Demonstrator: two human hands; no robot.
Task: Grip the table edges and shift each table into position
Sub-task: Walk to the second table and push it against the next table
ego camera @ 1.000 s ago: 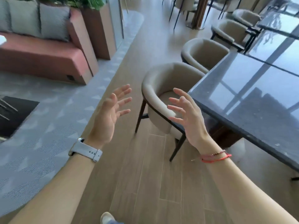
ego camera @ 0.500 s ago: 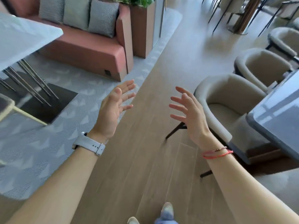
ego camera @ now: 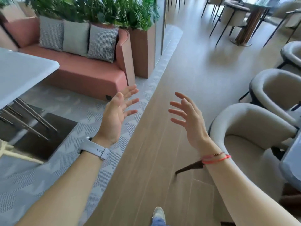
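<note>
A pale grey, round-cornered table top (ego camera: 24,70) juts in from the left edge of our view, standing on slanted dark metal legs (ego camera: 31,118) over a black base plate, on the grey patterned carpet (ego camera: 48,173). At the far right edge we see only a sliver of a second, glossy grey table (ego camera: 293,162), with a beige upholstered tub chair (ego camera: 247,128) tucked against it (its dark leg pokes out under our right wrist).

Neither table is being touched. Our left hand (ego camera: 115,115) hangs in mid-air between them with the palm turned inward and the fingers fanned apart, gripping nothing; a light grey watch strap (ego camera: 94,150) circles its wrist. Our right hand (ego camera: 190,118) faces it, well apart from it, fingers likewise splayed and slightly curled, empty, with a red cord bracelet (ego camera: 215,158) on the wrist. Both hands float above the light wooden plank floor (ego camera: 162,144), which runs as a lane between carpet and chairs.

Farther out, a salmon-pink bench sofa (ego camera: 84,72) carries three grey checked cushions (ego camera: 102,43), backed by a tall terracotta planter of green foliage (ego camera: 141,51). More beige tub chairs (ego camera: 276,88) line the right side. A white shoe toe (ego camera: 158,213) shows at the bottom edge.
</note>
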